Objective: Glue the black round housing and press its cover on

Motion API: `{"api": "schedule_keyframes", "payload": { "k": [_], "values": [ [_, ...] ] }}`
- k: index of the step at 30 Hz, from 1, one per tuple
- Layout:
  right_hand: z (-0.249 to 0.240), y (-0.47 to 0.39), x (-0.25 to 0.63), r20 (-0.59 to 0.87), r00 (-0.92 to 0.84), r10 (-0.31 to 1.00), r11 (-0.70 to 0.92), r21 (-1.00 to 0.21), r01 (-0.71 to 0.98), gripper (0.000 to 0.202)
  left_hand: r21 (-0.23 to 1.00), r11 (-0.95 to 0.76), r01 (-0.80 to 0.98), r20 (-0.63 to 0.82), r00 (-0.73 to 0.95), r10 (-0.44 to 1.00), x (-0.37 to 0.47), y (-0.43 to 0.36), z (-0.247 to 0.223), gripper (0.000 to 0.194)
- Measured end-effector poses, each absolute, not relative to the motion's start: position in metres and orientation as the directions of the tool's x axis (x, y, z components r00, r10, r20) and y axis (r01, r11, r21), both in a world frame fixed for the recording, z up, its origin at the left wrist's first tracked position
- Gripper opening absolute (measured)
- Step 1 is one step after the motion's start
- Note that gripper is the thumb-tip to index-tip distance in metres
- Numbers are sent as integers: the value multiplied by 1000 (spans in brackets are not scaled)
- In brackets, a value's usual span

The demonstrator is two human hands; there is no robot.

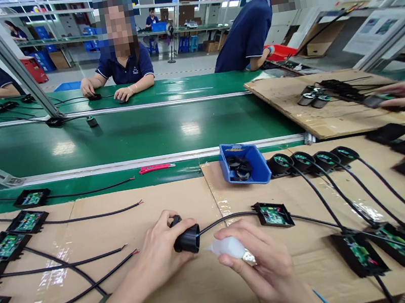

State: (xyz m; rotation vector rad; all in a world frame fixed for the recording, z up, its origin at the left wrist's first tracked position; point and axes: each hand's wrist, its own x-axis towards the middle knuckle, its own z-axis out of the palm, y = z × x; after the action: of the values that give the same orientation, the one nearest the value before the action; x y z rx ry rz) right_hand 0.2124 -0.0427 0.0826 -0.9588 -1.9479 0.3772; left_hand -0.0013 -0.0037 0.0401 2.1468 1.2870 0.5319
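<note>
Here left hand [162, 252] grips one black socket [188, 239]; right hand [266, 264] pinches one white glue bottle [228, 247]; one blue bin [245, 164] behind

My left hand [161, 258] and right hand [267, 269] meet at the near middle of the bench [139, 217], a socket housing [187, 239] in the left, a small bottle [228, 247] in the right. Circuit boards [16, 235] with cables lie at left, more boards [394, 244] at right. A bin [257, 168] sits behind my hands, the conveyor belt [145, 132] beyond it.
</note>
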Motion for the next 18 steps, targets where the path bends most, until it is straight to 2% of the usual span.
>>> {"api": "schedule_keyframes", "payload": {
  "k": [3,6,8,10,12,14,18],
  "values": [
    [84,-44,217,584,-229,778,613,-630,476,14,718,-320,619,16,444,896,0,-3,44,58],
    [85,-47,223,601,-86,794,562,-673,481,12,836,-221,503,-6,411,912,3,-3,44,51],
    [86,-47,225,620,-4,784,547,-690,474,13,935,-86,345,-62,396,916,6,-4,41,50],
    [86,-47,225,635,25,772,552,-690,468,13,985,125,117,-163,432,887,11,-6,36,53],
    [86,-46,222,650,-5,760,573,-667,475,13,937,340,-85,-256,495,830,16,-9,32,59],
    [86,-45,217,665,-58,745,604,-635,481,14,858,473,-200,-313,527,790,20,-12,31,63],
    [86,-44,210,675,-124,728,643,-608,466,13,781,556,-286,-341,550,762,23,-15,33,60]
  ]
}}
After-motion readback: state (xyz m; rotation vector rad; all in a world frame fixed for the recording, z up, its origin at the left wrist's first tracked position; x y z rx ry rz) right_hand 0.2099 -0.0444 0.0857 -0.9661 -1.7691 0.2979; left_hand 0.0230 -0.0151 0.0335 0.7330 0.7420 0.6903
